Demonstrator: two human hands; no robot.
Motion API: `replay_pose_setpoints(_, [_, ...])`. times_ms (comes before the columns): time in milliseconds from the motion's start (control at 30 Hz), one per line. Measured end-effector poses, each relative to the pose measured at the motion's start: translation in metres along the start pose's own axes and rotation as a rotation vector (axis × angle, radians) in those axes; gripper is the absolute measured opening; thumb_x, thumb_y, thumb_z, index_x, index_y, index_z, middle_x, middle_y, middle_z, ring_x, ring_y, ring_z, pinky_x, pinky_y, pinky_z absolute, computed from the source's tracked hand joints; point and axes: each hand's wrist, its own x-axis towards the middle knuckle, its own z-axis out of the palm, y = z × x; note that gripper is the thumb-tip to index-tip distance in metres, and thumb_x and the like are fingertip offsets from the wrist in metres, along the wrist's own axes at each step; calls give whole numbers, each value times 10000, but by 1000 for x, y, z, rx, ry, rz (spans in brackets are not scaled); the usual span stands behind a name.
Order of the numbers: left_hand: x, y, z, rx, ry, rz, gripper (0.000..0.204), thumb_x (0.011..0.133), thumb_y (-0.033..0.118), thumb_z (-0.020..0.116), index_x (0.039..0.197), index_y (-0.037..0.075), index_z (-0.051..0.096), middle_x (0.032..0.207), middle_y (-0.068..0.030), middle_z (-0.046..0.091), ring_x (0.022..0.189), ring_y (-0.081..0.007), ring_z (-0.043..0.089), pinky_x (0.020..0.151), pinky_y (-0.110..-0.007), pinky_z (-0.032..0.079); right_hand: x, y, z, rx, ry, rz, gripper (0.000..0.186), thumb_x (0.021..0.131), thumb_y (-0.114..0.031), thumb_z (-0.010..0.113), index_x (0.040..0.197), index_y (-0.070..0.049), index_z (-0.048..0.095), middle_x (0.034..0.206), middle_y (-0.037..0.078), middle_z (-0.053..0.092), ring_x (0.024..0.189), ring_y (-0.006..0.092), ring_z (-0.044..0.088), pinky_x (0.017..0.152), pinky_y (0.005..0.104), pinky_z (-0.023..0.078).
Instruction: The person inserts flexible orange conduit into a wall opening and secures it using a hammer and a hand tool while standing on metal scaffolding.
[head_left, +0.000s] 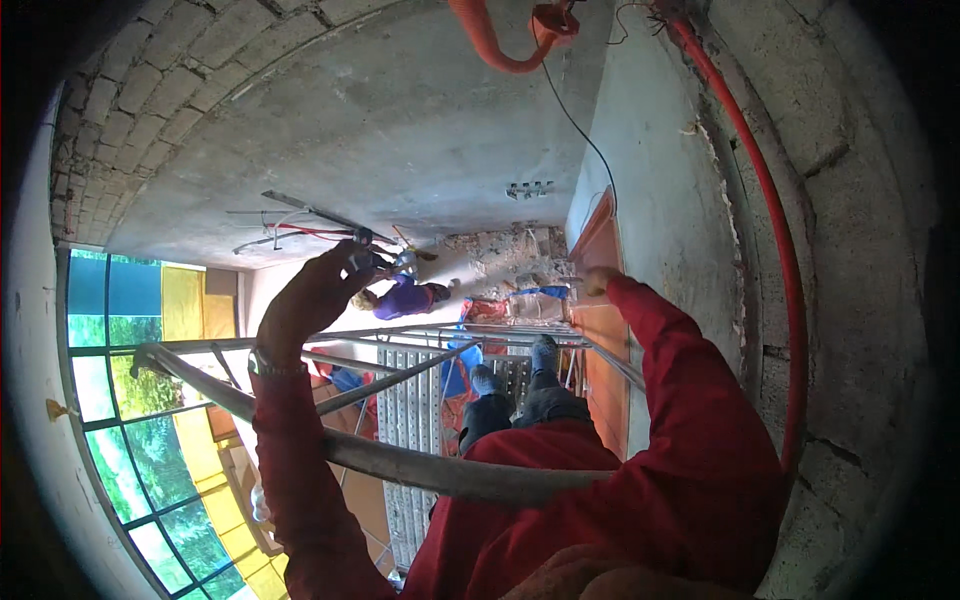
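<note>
My left hand (312, 292) is raised beyond the scaffold rail, with a watch or bracelet at the wrist. Its fingers curl around a small dark thing that I cannot make out. Farther right, my right hand (598, 281) is closed in front of the orange-brown door panel (600, 325); anything in its fingers is hidden. Both arms wear red sleeves. A curved metal scaffold rail (470, 475) crosses in front of my body, below my left forearm. My feet (484, 378) rest on the perforated metal scaffold deck (410, 400).
Down below, a person in a purple top (405, 298) is beside the wall. A red conduit (785, 260) runs along the rough wall at right. An orange-red corrugated pipe (490, 45) and a black cable (580, 125) hang above. Windows (150, 450) line the left.
</note>
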Motion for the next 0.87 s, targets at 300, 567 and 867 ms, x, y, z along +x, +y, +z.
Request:
replay_pose_setpoints(300, [14,-45,5,171,-38,174,320,1012,279,594,1224,40,595,1146,-184,703,1056,-318,670,889,-425,515,-56,-92,-228,-273,535,-469,317,716,-103,631,1030,-99,673,910,187,681,872,364,677,757,510,539])
replay_pose_setpoints(567, [18,-46,-32,279,791,676,251,936,222,710,1104,46,649,900,-158,706,805,-280,712,692,-404,558,-225,-254,-365,-156,366,-367,283,898,-247,658,1098,-48,638,1024,182,632,983,355,622,867,481,485])
replay_pose_setpoints(867, [-168,78,-25,-563,636,820,293,768,68,731,1059,62,698,914,-160,695,913,-393,677,805,-459,546,-307,-320,-326,135,547,-591,268,917,-187,657,1145,-48,639,1053,167,643,987,317,643,834,431,493])
